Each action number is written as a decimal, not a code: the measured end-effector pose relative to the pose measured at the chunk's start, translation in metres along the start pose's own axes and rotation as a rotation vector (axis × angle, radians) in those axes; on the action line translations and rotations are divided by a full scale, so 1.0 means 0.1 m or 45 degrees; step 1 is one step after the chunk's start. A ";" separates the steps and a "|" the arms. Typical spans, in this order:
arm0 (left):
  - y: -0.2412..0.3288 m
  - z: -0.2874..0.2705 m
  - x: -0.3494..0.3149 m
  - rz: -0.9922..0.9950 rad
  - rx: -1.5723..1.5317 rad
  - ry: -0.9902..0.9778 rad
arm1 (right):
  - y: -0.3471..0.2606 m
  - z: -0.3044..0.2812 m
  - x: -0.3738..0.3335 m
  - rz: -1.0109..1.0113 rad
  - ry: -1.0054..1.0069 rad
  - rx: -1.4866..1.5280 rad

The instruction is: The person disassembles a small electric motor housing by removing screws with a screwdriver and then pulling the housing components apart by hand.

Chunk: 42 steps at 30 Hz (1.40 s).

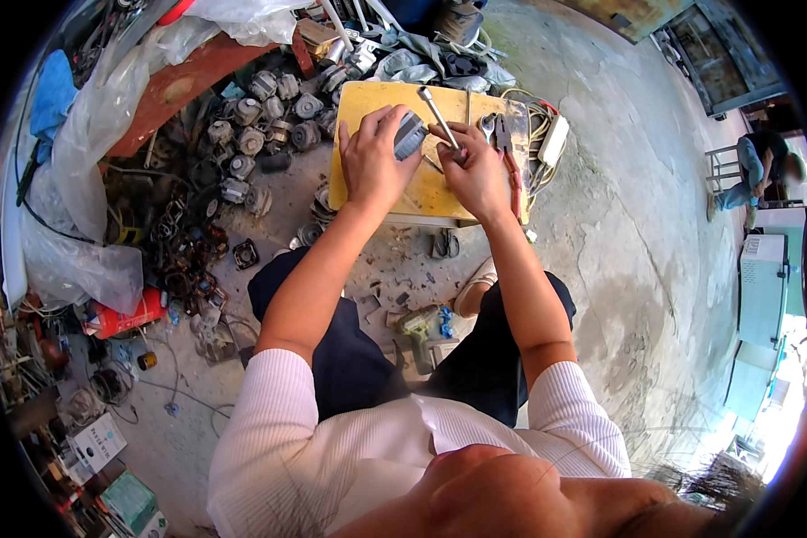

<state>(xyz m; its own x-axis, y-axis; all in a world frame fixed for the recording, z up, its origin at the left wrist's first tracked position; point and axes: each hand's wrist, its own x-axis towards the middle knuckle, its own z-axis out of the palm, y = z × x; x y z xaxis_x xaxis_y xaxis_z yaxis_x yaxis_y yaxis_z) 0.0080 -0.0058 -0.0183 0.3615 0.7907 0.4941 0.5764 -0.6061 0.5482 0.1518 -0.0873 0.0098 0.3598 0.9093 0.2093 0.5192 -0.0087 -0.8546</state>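
My left hand is closed around a grey, blocky metal part with ridged sides, above a worn yellow tabletop. Close beside it, my right hand grips a socket wrench whose bare metal shaft points up and toward the far left. The shaft's end stands just right of the grey part; I cannot tell whether they touch. Pliers with red handles lie right of my right hand. A shiny metal tool sits next to their jaws, its kind unclear.
Many small motors are heaped left of the table. A white power strip and coiled cable are at its right edge. Below, a green cordless drill lies between my feet among scraps. Another person bends over at far right.
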 end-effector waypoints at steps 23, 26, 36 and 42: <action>0.02 -0.01 0.00 -0.011 -0.015 0.002 | 0.05 0.09 0.04 -0.068 0.074 0.099; 0.02 -0.01 0.00 -0.003 -0.006 0.011 | -0.10 0.05 0.03 0.137 0.098 0.148; 0.01 0.01 0.00 -0.009 -0.004 0.019 | -0.07 0.11 0.04 0.162 0.157 0.050; 0.00 0.01 0.00 0.005 -0.019 0.031 | -0.02 0.14 0.04 0.232 0.149 0.067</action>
<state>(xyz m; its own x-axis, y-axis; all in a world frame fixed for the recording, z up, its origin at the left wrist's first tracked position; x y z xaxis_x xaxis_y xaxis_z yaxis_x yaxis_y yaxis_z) 0.0086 -0.0060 -0.0190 0.3456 0.7861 0.5124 0.5639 -0.6104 0.5562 0.1421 -0.0775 0.0057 0.5330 0.8402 0.1002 0.3972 -0.1439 -0.9064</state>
